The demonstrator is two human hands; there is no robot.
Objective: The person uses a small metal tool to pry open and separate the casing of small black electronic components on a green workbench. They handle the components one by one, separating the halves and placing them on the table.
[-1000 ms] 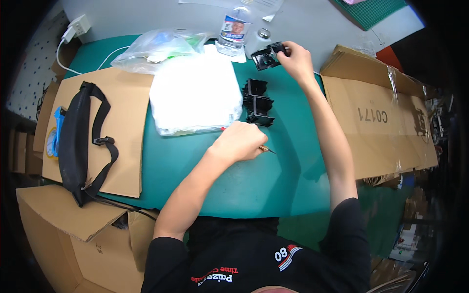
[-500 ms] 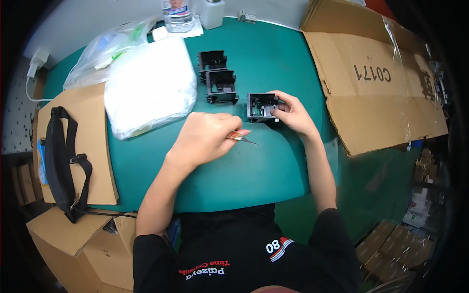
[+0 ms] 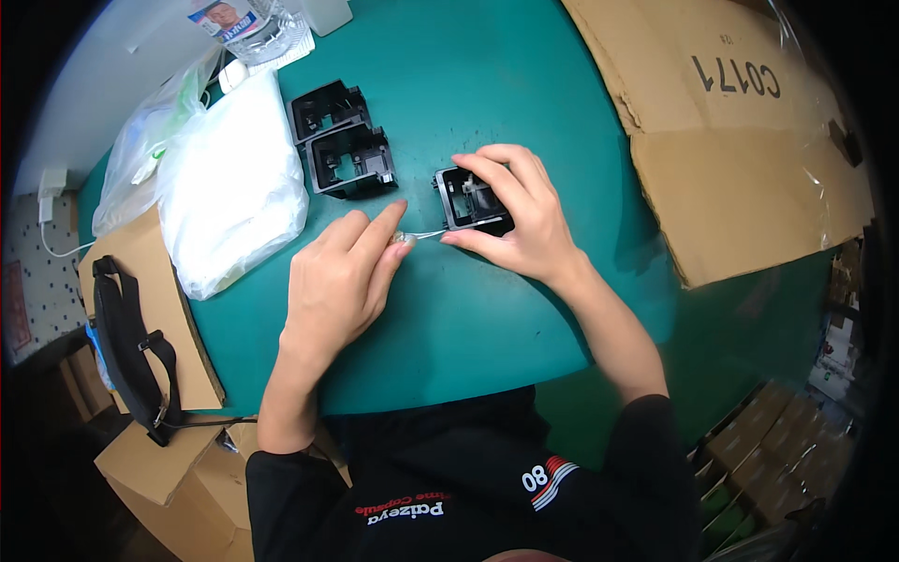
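Note:
My right hand [image 3: 529, 215] grips a black plastic housing [image 3: 479, 208], an open box-like frame, with the thumb along its near side and the fingers over the top and far side. In my left hand [image 3: 328, 281], thumb and fingers are closed on a small knife [image 3: 430, 234] with a thin pointed metal blade. Its tip meets the housing's near left corner, close to my right thumb; whether it cuts in, I cannot tell. Two similar black housings, a nearer one [image 3: 323, 170] and a farther one [image 3: 302, 117], stand together beyond my left hand.
A stuffed white plastic bag [image 3: 234, 178] lies left on the green table [image 3: 440, 347]. Flattened cardboard [image 3: 740, 197] covers the right side. A black strap bag [image 3: 122, 328] rests on cardboard at the left edge. A clear bottle [image 3: 262, 37] stands at the back.
The knife has moved from the space before the housing to its near corner. My right hand has shifted its grip, now spanning the housing from above. The head view has turned and come closer.

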